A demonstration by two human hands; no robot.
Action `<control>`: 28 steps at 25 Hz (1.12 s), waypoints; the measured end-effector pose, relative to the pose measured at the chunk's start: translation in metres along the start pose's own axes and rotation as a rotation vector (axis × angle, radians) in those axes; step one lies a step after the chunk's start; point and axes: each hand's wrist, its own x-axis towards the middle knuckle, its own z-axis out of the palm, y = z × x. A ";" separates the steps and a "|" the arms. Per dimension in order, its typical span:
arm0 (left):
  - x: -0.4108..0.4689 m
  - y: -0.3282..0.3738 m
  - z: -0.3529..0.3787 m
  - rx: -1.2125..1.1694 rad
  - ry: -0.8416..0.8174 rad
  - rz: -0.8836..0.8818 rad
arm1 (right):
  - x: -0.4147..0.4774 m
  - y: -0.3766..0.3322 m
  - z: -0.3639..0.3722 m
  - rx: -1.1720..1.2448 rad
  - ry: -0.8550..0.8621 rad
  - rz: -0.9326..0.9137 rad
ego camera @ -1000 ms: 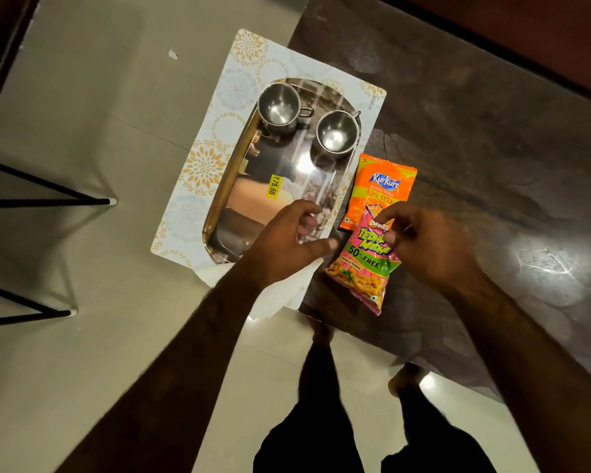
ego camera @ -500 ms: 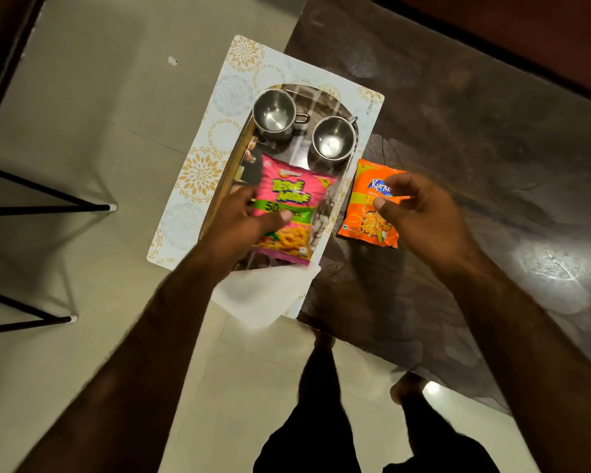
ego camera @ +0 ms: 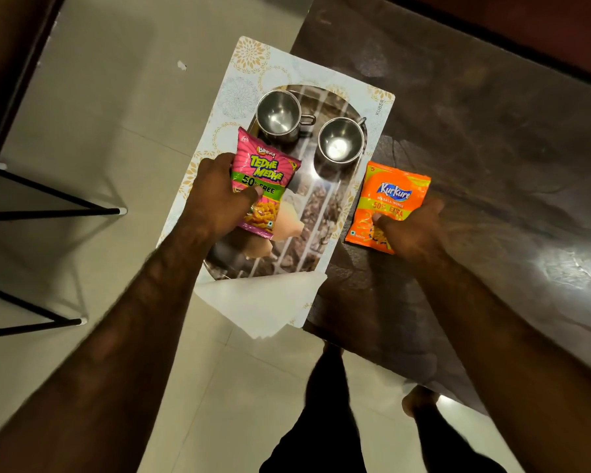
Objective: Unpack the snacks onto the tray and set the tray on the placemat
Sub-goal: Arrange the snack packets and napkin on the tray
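A shiny steel tray [ego camera: 325, 233] lies on a white placemat [ego camera: 249, 63] with gold flower prints, at the left edge of a dark table [ego camera: 475, 131]. Two steel cups [ego camera: 280, 114] [ego camera: 340, 141] stand at the tray's far end. My left hand [ego camera: 219, 196] grips a pink Tedhe Medhe snack packet [ego camera: 265, 186] over the tray's left side. My right hand [ego camera: 413, 230] grips the near end of an orange Kurkure packet [ego camera: 389, 199], which lies on the table just right of the placemat.
White paper napkins [ego camera: 263, 302] hang over the placemat's near edge and past the table. Black metal legs [ego camera: 55, 203] stand on the tiled floor at left. My legs and feet show below the table's near edge.
My left hand took the pink packet off the orange one and carried it left over the tray. My right hand settled onto the orange packet, now fully uncovered on the table.
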 end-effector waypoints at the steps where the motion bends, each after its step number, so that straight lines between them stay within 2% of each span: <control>1: 0.000 0.000 0.001 0.070 0.025 0.015 | 0.001 0.002 0.001 0.025 0.004 -0.014; 4: 0.001 0.000 0.004 0.221 0.042 0.024 | 0.004 0.011 0.000 0.201 -0.079 -0.018; 9: -0.007 0.001 0.003 0.196 -0.013 -0.050 | -0.020 0.014 -0.027 0.621 -0.307 0.163; 12: -0.014 0.001 0.000 0.120 -0.021 -0.085 | -0.037 0.009 -0.041 0.851 -0.430 0.193; 14: -0.023 -0.001 -0.004 0.107 0.116 -0.062 | -0.045 0.003 -0.038 0.846 -0.516 0.179; 16: -0.037 -0.005 -0.006 0.120 0.312 0.084 | -0.049 -0.005 -0.027 0.757 -0.560 0.150; 18: -0.049 -0.009 -0.003 0.076 0.351 0.240 | -0.051 -0.015 -0.015 0.664 -0.547 0.111; 20: -0.063 -0.014 0.005 0.081 0.218 0.324 | -0.055 -0.025 -0.004 0.594 -0.507 0.058; 23: -0.086 -0.028 0.020 0.176 -0.089 0.478 | -0.058 -0.033 0.009 0.551 -0.467 -0.027; 25: -0.101 -0.037 0.029 0.274 -0.269 0.502 | -0.061 -0.035 0.015 0.558 -0.471 -0.033; 28: -0.105 -0.043 0.040 0.551 -0.350 0.463 | -0.064 -0.032 0.018 0.557 -0.494 -0.019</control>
